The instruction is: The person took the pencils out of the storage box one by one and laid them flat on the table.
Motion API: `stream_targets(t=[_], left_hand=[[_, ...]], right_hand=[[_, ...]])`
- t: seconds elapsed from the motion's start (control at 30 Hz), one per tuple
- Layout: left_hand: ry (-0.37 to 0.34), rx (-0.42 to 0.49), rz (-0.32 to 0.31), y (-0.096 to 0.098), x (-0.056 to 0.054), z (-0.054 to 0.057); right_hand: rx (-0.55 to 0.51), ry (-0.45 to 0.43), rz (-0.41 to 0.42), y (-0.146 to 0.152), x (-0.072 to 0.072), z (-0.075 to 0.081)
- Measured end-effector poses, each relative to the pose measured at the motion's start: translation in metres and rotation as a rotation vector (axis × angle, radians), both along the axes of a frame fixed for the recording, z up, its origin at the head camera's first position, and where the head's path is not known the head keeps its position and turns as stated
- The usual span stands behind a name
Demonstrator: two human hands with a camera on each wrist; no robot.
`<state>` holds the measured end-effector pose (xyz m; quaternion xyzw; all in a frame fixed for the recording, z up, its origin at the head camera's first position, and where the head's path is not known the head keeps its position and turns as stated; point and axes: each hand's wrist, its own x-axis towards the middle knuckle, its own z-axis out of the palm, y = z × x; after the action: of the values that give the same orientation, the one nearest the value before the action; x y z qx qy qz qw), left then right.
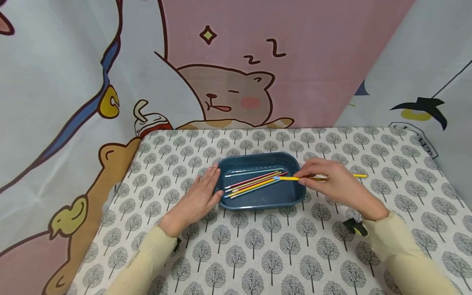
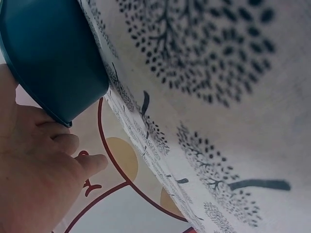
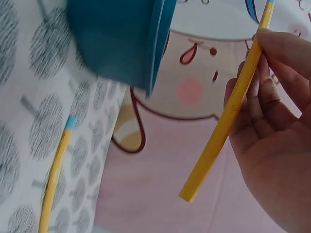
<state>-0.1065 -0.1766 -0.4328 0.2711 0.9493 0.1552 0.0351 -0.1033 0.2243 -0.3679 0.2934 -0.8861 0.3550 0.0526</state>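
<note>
A dark blue-green plastic container (image 1: pixel 263 203) sits on the table with several coloured pencils (image 1: pixel 254 185) lying slantwise inside, in red, yellow and teal. My left hand (image 1: pixel 199 194) rests against its left end, fingers extended along the rim and thumb at the edge. The left wrist view shows those fingers (image 2: pixel 65 141) by the outer wall. Over the container's right side, my right hand (image 1: pixel 332 180) pinches a yellow pencil (image 3: pixel 221 128) between thumb and fingertips. Its light-blue end points left above the other pencils.
Another yellow pencil (image 1: pixel 360 175) with a blue end lies on the table right of the container, partly hidden behind my right hand in the head view. A tree-print cloth (image 1: pixel 254 246) covers the table. Cartoon-printed curtains (image 1: pixel 313 61) hang behind and at the sides.
</note>
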Motion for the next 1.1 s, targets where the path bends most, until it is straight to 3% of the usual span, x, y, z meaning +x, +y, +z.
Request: stream_targets(t=[0.17,0.6,1.1], left_hand=[[0.004,0.007,0.002,0.0,0.0,-0.002],[0.027,0.012,0.005,0.002,0.001,-0.002],[0.017,0.029,0.011,0.002,0.002,-0.001]], right_hand=[[0.008,0.003,-0.089,0.022,0.002,-0.004],[0.045,0.035,-0.193,0.067,0.006,-0.023],[0.097,-0.035,-0.24,0.089,-0.003,-0.042]])
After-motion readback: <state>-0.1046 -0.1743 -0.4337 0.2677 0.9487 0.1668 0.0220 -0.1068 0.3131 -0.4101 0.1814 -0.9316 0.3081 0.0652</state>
